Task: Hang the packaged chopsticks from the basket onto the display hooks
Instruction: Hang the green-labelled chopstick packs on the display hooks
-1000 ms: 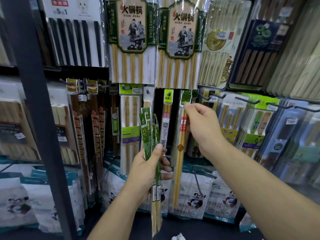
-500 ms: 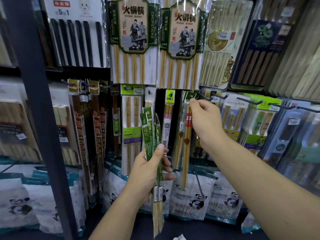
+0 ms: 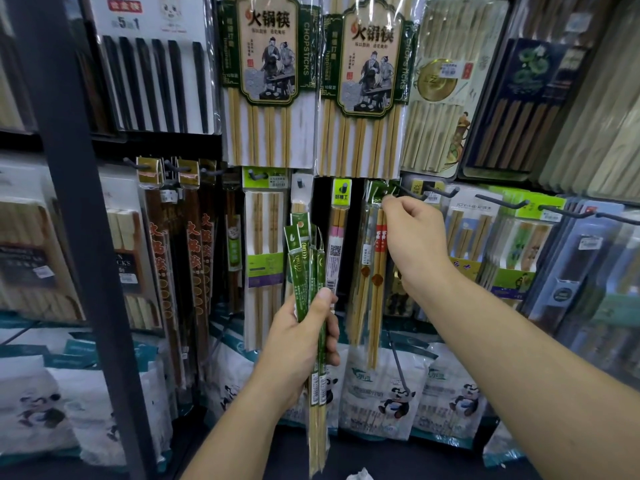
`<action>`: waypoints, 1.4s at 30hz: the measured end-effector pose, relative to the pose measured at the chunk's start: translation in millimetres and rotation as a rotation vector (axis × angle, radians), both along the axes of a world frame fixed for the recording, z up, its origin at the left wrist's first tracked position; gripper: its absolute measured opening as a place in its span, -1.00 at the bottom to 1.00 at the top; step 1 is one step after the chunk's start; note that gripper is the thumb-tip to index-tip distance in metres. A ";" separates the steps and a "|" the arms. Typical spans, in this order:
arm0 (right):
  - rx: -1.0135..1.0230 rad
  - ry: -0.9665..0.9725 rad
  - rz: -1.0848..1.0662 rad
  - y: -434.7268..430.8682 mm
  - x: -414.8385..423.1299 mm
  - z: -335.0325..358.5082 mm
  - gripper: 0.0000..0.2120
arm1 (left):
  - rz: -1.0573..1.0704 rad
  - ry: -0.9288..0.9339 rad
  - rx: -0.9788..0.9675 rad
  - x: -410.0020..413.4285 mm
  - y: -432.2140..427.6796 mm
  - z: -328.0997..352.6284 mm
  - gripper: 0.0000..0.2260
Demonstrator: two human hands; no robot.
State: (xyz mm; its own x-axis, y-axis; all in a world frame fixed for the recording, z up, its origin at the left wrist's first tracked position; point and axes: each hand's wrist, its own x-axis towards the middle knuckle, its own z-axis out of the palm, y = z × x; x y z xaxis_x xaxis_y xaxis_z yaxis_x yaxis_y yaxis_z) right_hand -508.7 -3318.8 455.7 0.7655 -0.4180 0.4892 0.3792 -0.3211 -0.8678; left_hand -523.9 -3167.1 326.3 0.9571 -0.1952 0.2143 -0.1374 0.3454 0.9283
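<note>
Chopstick pack (image 3: 377, 271) pinched in our right hand (image 3: 415, 244) could drop if its hole misses the hook (image 3: 412, 192); left hand (image 3: 301, 341) grips spare packs (image 3: 304, 265).

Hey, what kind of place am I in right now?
Probably a shop's kitchenware aisle: clear-wrapped packs of bamboo chopsticks hang from dark metal display hooks, some bearing white barcode labels.

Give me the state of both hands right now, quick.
Left hand: grips a bundle of green chopstick packs.
Right hand: pinches the top of a red-tipped chopstick pack, beside a hook.
</note>
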 end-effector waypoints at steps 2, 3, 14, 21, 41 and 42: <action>-0.016 0.011 0.001 0.0 0.9 0.8 -0.54 | -0.005 -0.007 -0.002 0.5 0.0 -0.4 -0.54; -0.022 0.012 0.002 -0.3 1.5 0.8 -0.55 | -0.008 -0.010 -0.003 0.8 -0.1 -0.7 -0.55; -0.043 -0.043 -0.021 -0.9 4.9 -1.0 -0.55 | -0.027 -0.024 -0.005 0.3 -1.6 -0.5 -0.60; -0.084 -0.048 -0.047 -5.9 9.0 -1.0 -0.55 | -0.029 -0.020 0.005 0.0 -1.4 -1.4 -0.63; -0.138 0.005 -0.093 -6.2 12.5 -0.7 -0.52 | -0.040 -0.044 0.019 -0.6 -2.4 -3.7 -0.64; -0.140 0.007 -0.091 -6.1 14.3 -2.5 -0.52 | -0.039 -0.044 0.020 -0.5 -2.6 -3.3 -0.65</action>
State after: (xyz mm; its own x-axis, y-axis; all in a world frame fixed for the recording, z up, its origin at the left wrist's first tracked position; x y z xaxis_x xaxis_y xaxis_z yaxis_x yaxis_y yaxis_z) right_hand -494.4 -3324.9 453.2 0.7311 -0.4144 0.5420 0.3367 -0.4718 -0.8149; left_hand -524.4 -3169.7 323.0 0.9383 -0.2371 0.2518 -0.1650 0.3331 0.9283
